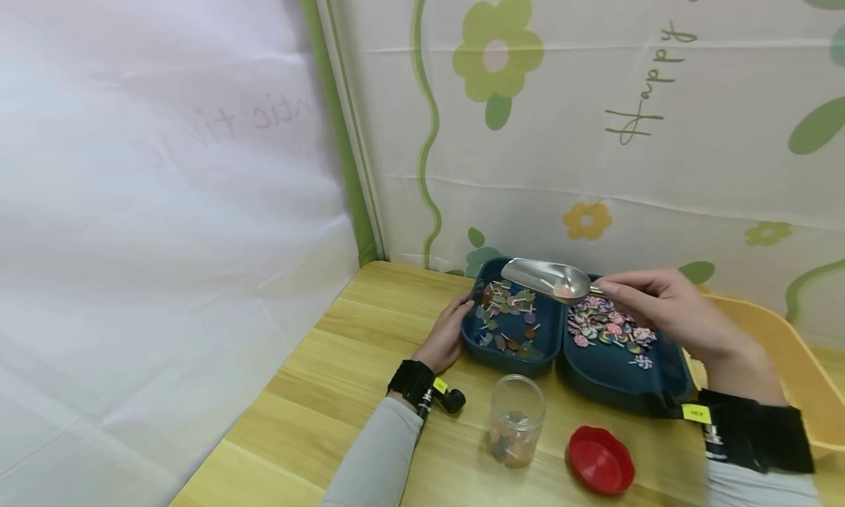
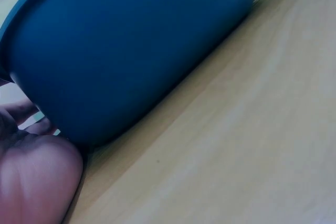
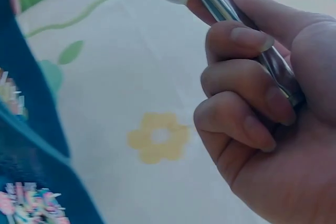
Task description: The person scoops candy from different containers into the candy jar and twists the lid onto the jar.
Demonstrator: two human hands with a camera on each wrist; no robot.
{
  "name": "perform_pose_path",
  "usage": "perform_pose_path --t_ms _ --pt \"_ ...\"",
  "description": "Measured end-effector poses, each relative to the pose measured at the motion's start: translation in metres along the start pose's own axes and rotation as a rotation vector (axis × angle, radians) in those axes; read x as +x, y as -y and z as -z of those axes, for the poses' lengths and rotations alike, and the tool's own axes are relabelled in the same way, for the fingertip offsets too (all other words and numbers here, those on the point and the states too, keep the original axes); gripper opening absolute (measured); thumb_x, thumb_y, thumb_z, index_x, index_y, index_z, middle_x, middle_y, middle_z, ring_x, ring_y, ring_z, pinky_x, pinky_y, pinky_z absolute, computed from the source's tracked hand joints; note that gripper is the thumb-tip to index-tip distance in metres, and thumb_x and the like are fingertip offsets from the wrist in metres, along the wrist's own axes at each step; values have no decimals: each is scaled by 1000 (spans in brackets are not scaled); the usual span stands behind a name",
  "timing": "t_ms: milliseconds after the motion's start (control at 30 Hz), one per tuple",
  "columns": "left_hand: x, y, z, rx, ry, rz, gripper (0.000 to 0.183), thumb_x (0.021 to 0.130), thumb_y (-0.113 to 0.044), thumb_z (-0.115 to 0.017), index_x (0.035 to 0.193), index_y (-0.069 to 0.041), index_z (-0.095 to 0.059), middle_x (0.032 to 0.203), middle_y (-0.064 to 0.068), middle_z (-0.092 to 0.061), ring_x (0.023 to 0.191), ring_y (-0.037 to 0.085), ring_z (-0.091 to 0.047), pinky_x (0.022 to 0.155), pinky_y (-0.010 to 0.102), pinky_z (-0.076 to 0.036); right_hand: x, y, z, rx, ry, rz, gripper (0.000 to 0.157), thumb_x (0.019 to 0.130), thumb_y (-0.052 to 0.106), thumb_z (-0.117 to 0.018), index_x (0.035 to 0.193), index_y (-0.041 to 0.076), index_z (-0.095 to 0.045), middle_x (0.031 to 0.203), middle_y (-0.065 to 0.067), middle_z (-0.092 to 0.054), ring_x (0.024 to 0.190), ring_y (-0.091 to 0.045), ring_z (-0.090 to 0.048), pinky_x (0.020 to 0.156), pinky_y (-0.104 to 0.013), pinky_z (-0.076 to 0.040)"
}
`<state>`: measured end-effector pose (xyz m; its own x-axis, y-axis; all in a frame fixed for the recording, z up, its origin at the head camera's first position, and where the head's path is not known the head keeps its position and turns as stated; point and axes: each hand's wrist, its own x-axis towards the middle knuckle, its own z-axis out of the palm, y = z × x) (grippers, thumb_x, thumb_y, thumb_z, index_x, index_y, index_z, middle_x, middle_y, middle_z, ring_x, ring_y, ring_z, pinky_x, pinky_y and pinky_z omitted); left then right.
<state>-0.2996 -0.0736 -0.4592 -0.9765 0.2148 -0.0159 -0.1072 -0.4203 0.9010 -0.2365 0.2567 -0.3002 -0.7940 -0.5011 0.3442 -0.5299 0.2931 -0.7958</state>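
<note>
In the head view my right hand [image 1: 686, 316] grips the handle of a metal scoop [image 1: 541, 276], raised above the blue trays. A few small pinkish pieces lie in the scoop's bowl. In the right wrist view the fingers curl round its shiny handle [image 3: 281, 74]. My left hand [image 1: 450, 334] holds the left side of the left blue tray [image 1: 508, 359], which contains small translucent lollipop-shaped pieces [image 1: 508, 301]. Beside it, the right blue tray [image 1: 614, 378] contains colourful swirl lollipop pieces [image 1: 610, 327]. Some left fingers are hidden behind the tray wall in the left wrist view.
A clear plastic jar [image 1: 518, 419], partly filled with small pieces, stands in front of the trays. To its right lies a red lid [image 1: 601, 461]. A yellow bin [image 1: 792, 367] is at the far right, and a patterned curtain [image 1: 528, 177] hangs behind the table.
</note>
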Motion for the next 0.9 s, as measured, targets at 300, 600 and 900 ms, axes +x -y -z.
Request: perform_pose_path --t_ms 300,600,900 --pt "1 1 1 -1 23 -5 49 112 -24 -41 157 -5 -36 162 18 -35 148 31 -35 121 44 -30 -34 27 27 -199 -34 -7 29 102 -6 -54 124 1 -71 96 5 -70 85 -4 -65 65 -18 -53" --pt "4 0 1 -4 37 -12 48 113 -24 -40 157 -5 -35 160 18 -36 147 31 -37 120 43 -33 -61 41 39 -341 -10 21 33 96 -10 -61 114 12 -78 64 6 -52 48 -11 -42 41 -27 -33" --pt "4 1 1 -3 15 1 48 112 -24 -42 156 -8 -37 162 17 -35 148 30 -36 120 43 -32 -63 43 36 -379 217 41 36 94 -8 -65 115 19 -79 94 12 -74 69 -2 -59 53 -19 -45"
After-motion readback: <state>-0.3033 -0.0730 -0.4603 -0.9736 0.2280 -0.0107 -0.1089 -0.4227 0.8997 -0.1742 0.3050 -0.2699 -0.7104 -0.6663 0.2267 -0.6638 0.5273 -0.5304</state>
